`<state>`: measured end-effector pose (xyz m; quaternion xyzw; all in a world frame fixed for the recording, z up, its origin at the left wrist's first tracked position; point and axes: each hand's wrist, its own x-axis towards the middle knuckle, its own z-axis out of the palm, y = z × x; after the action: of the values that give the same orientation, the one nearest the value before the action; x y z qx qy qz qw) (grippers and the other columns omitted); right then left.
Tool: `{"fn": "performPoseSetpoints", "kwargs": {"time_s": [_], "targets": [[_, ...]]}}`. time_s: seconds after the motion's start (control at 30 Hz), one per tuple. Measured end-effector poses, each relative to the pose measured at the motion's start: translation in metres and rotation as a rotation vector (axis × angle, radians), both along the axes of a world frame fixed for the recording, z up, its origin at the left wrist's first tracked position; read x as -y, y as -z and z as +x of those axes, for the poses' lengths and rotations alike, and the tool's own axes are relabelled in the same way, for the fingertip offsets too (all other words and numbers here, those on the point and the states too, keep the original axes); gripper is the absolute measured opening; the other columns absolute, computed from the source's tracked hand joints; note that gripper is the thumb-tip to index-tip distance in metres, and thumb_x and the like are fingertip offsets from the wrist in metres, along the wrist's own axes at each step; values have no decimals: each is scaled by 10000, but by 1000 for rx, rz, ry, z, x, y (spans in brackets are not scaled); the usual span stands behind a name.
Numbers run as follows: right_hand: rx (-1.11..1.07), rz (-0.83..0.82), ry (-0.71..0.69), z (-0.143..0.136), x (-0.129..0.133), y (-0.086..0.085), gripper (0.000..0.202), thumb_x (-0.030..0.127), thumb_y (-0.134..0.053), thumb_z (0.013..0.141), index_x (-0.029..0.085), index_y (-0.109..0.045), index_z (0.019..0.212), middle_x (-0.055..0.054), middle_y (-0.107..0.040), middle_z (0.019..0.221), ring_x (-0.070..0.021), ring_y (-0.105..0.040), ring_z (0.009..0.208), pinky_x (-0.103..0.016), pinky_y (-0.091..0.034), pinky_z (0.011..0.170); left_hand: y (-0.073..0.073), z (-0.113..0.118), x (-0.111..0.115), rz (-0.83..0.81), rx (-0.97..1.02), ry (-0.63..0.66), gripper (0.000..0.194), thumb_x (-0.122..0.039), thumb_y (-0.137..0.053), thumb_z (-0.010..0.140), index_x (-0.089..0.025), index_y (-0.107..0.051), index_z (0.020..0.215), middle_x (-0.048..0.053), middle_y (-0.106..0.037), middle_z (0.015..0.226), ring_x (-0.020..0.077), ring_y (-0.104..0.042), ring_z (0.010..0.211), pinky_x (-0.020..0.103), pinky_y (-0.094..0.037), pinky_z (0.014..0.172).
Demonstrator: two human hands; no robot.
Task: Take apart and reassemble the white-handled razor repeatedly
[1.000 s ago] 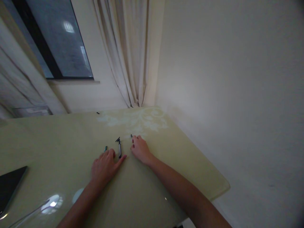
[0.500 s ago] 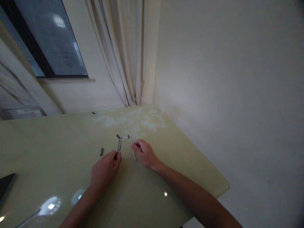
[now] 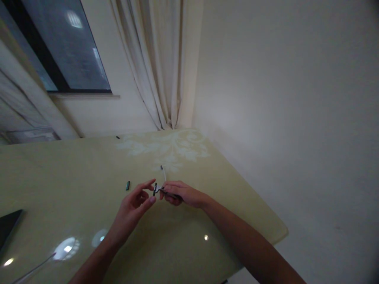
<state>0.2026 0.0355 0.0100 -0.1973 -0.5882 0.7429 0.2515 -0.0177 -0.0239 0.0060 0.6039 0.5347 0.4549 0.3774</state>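
My right hand (image 3: 185,194) is closed around the handle of a razor (image 3: 168,193), which points left over the table. At the razor's left end sits its narrow dark head (image 3: 154,189). My left hand (image 3: 134,203) is open beside that head, thumb and index finger spread to either end of it. Whether those fingertips touch it I cannot tell. Beyond my right hand lies a thin white stick (image 3: 164,173) with a dark tip, its near part hidden by the hand. A small dark razor cartridge (image 3: 128,185) with a greenish strip rests left of my left hand.
The glossy pale table (image 3: 74,177) meets a wall on the right. A small black piece (image 3: 117,137) lies near its back edge. A dark flat object (image 3: 8,227) is at the left edge, and a thin cable-like line (image 3: 35,269) lies at the lower left.
The razor has passed from my left hand to my right and turned so its head points left. My left hand has loosened and opened; my right hand has left the white stick.
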Motion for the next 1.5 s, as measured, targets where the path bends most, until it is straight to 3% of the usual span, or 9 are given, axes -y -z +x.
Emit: {"fn": "performPoseSetpoints", "kwargs": {"time_s": [0.1, 0.33, 0.6, 0.73, 0.9, 1.0, 1.2, 1.37, 1.5], "targets": [[11, 53, -12, 0, 1, -1, 450, 602, -643, 960, 163, -632, 860, 69, -424, 607, -79, -329, 520, -252, -205, 499, 2, 1, 2, -24, 55, 65, 548, -599, -734, 814, -217, -748, 1207, 60, -672, 926, 190, -609, 779, 301, -524, 710], [5, 105, 0, 0, -1, 1, 413, 522, -669, 957, 136, -681, 811, 71, -428, 557, -69, -312, 492, -271, -168, 507, 5, 4, 6, -4, 120, 145, 568, -512, -771, 839, -240, -698, 1332, 46, -649, 900, 191, -623, 811, 294, -538, 739], [-56, 20, 20, -6, 2, 6, 351, 465, -776, 873, 126, -728, 797, 56, -484, 552, -72, -367, 500, -258, -211, 504, 12, -3, 6, -17, 186, 172, 629, -466, -776, 868, -264, -638, 1448, 101, -709, 1191, 234, -666, 1065, 309, -558, 902], [-92, -52, 75, -8, -4, 6, 432, 555, -783, 855, 133, -721, 784, 59, -479, 536, -68, -357, 472, -244, -197, 472, 12, -6, -2, 69, 189, 70, 558, -445, -710, 931, -291, -609, 1458, 95, -673, 1381, 181, -662, 1033, 284, -547, 907], [-357, -206, 497, 9, -36, 4, 534, 676, -693, 875, 171, -638, 709, 85, -397, 490, -54, -256, 402, -227, -147, 418, 1, 27, -34, 210, -240, 56, 444, -433, -723, 888, -257, -692, 1294, 73, -745, 1229, 175, -628, 821, 321, -545, 788], [-510, -243, 736, 33, -54, 1, 483, 616, -684, 908, 182, -611, 709, 96, -373, 476, -50, -227, 385, -210, -143, 392, -1, 72, -63, 193, -591, 156, 421, -314, -733, 851, -238, -720, 1265, 69, -766, 1206, 217, -671, 953, 372, -531, 929], [-644, -353, 994, 71, -69, 0, 452, 539, -610, 976, 193, -568, 687, 102, -361, 447, -53, -237, 353, -183, -178, 345, 6, 144, -115, 91, -738, 155, 425, -243, -740, 809, -260, -756, 1234, 87, -759, 1280, 334, -633, 1220, 478, -462, 1020], [-656, -386, 1001, 73, -71, 1, 439, 529, -611, 972, 196, -561, 690, 103, -373, 444, -53, -251, 343, -178, -185, 329, 8, 151, -129, 9, -816, 145, 481, -291, -765, 811, -276, -731, 1290, 102, -762, 1271, 338, -648, 1220, 466, -470, 983], [-661, -403, 983, 69, -70, 1, 445, 527, -598, 976, 195, -560, 681, 102, -371, 435, -53, -247, 339, -176, -184, 326, 3, 126, -108, 57, -866, 140, 519, -305, -772, 819, -287, -703, 1333, 88, -762, 1255, 336, -622, 1249, 488, -432, 1031]]}}
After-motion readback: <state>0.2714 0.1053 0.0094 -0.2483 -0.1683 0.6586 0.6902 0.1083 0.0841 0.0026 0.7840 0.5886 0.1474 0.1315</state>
